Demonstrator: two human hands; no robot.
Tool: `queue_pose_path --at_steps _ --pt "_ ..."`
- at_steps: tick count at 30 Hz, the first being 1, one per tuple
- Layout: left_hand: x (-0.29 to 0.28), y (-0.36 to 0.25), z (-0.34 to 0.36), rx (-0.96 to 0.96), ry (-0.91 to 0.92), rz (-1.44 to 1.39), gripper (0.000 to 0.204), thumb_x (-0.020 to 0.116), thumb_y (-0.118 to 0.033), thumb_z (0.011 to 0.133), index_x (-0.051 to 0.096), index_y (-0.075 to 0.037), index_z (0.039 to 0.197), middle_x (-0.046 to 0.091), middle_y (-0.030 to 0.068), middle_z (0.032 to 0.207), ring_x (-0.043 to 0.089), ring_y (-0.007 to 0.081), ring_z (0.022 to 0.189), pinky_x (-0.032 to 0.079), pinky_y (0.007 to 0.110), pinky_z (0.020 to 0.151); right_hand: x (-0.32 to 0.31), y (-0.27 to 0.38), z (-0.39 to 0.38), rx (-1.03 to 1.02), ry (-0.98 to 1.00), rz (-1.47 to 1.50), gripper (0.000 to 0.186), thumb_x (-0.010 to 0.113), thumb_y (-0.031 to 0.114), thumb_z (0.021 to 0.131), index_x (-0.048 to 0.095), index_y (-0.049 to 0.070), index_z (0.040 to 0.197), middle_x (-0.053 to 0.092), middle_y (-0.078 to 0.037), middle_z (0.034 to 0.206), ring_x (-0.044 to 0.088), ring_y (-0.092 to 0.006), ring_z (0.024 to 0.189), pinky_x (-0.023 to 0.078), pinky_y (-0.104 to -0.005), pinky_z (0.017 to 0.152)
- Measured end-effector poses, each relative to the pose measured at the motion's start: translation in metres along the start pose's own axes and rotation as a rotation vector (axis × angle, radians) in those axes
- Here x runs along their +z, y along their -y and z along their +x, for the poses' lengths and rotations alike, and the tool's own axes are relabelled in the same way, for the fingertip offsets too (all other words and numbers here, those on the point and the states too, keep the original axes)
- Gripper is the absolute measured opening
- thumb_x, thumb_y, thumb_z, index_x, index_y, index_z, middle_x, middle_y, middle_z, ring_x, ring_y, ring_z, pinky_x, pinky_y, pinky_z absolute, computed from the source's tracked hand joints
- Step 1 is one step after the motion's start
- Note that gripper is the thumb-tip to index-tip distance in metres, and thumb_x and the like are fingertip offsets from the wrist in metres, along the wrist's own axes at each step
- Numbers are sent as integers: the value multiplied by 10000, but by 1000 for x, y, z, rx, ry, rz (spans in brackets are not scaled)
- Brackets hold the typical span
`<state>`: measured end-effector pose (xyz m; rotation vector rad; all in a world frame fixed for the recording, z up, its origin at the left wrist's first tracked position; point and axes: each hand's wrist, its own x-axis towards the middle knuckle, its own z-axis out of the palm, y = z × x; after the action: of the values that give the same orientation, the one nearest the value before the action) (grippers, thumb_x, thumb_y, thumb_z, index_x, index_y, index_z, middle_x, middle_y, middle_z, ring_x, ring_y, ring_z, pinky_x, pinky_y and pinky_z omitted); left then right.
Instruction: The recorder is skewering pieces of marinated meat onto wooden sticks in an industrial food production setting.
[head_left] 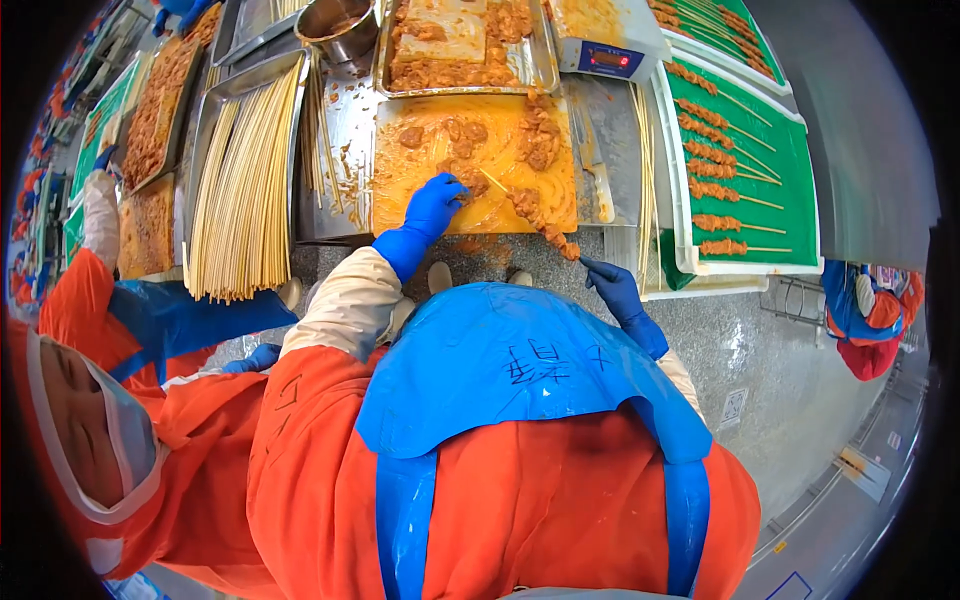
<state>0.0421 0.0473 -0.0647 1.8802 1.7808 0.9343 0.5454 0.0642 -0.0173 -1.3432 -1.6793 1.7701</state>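
Note:
My left hand [428, 218], in a blue glove, has its fingers curled on raw marinated meat [465, 180] on the orange cutting board [395, 160]. Beside it, a wooden skewer threaded with meat [530, 210] lies diagonally across the board's lower right, its bare stick pointing up-left. My right hand [610, 290], also gloved, pinches the skewer's lower right end, just beyond the board's front edge. More loose meat [538, 135] sits at the board's upper right.
A tray of bare sticks [235, 190] stands left, a steel pot [335, 30], meat tray [460, 65] and scale [615, 40] at the back, a knife [598, 185] beside the board, finished skewers on a green tray [750, 220] right. Co-workers [100, 420] work left; another person [870, 310] stands right.

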Motion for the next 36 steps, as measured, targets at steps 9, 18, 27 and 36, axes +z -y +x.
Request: queue_pose_path --at_steps 9,18,27,36 --pt "-12 2 -10 -293 -143 -45 227 901 -156 914 859 -144 1136 767 121 1135 761 367 1072 625 470 925 1 3 20 -9 0 -79 422 699 6 1112 790 76 1518 762 -29 1038 702 -122 944 567 -295 902" --pt "8 -14 6 -225 -21 34 213 892 -224 937 851 -150 1132 766 122 1113 762 383 1067 619 478 935 14 34 25 -173 -51 -122 412 698 -18 1103 799 57 1496 752 -54 1019 709 -142 953 551 -302 876" --pt "-10 -21 30 -39 26 -81 211 824 -134 959 876 -190 1155 769 104 1155 751 367 1111 621 484 944 23 79 24 -451 -145 -280 466 715 -55 1050 828 114 1469 735 -82 963 703 -197 896 556 -323 862" --pt "-2 5 34 124 172 170 209 812 -128 927 871 -190 1118 769 110 1189 732 399 1149 619 511 975 24 68 16 -273 -119 -26 411 716 -23 1096 813 81 1481 746 -51 988 705 -145 935 569 -307 877"
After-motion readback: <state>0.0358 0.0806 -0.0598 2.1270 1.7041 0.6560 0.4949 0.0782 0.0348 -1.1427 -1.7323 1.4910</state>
